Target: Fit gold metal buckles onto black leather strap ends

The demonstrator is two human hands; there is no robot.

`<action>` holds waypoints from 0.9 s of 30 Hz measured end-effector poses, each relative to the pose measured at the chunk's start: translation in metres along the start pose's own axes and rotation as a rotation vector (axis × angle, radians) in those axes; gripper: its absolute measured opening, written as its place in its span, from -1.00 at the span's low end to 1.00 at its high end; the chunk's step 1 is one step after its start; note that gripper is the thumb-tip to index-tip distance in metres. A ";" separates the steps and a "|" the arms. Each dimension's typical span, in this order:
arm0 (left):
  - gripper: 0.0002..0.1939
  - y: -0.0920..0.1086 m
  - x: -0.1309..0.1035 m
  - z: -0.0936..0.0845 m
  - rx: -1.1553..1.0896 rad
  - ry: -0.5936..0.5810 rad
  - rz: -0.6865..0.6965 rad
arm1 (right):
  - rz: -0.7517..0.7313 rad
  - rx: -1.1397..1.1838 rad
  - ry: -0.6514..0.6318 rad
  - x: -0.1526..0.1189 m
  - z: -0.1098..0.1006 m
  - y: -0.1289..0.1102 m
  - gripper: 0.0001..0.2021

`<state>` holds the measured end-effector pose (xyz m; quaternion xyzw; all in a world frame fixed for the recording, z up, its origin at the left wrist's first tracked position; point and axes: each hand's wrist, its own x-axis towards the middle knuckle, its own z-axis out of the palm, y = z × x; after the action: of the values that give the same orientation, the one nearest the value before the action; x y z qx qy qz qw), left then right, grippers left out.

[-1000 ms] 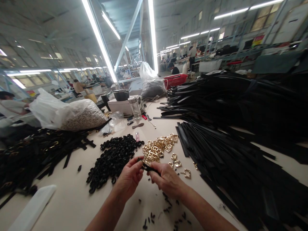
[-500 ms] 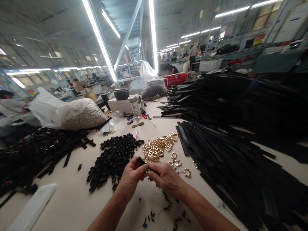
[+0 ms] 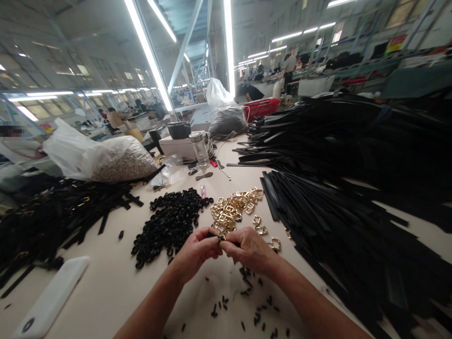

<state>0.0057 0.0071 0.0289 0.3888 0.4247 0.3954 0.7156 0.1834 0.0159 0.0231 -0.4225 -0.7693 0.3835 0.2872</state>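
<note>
My left hand [image 3: 198, 250] and my right hand [image 3: 250, 250] meet over the table, fingers closed in pinches on a short black strap [image 3: 213, 235]. A glint of gold metal shows between the fingertips; most of it is hidden. Just beyond my hands lies a heap of gold buckles [image 3: 229, 212], a few scattered toward the right. Left of them spreads a pile of small black loops [image 3: 165, 226]. A bundle of long black straps [image 3: 300, 212] fans out beside my right arm.
Black scraps [image 3: 259, 313] dot the near tabletop. At left are a white oblong case [image 3: 52, 301], finished-looking black straps [image 3: 70, 212] and a filled plastic bag [image 3: 120, 160]. Behind stand a glass jar [image 3: 200, 150], a dark pot [image 3: 179, 130] and a red crate [image 3: 263, 108]. People work farther off.
The black strap has tilted down and shows less above my left fingers, with gold now visible between my hands. The view has shifted slightly.
</note>
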 end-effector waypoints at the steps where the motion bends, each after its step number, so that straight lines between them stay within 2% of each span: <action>1: -0.78 0.000 0.000 0.000 0.008 0.010 0.000 | -0.005 -0.037 0.016 0.000 0.001 0.000 -0.69; 5: -0.78 -0.004 0.003 0.000 0.028 0.068 0.039 | -0.042 -0.121 0.063 0.000 0.001 -0.003 -0.74; 13: -0.71 -0.006 0.011 -0.011 -0.074 0.228 0.104 | 0.019 -0.043 0.108 -0.001 -0.001 -0.001 -0.81; 19: -0.71 -0.012 0.011 -0.008 -0.097 0.204 0.070 | 0.000 -0.038 0.180 0.001 0.005 0.001 -0.84; 27: -0.76 -0.018 0.011 0.001 -0.069 0.186 0.122 | 0.007 -0.086 0.195 0.001 0.007 0.000 -0.85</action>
<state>0.0147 0.0095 0.0101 0.3506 0.4511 0.4869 0.6608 0.1774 0.0138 0.0192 -0.4723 -0.7522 0.3082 0.3409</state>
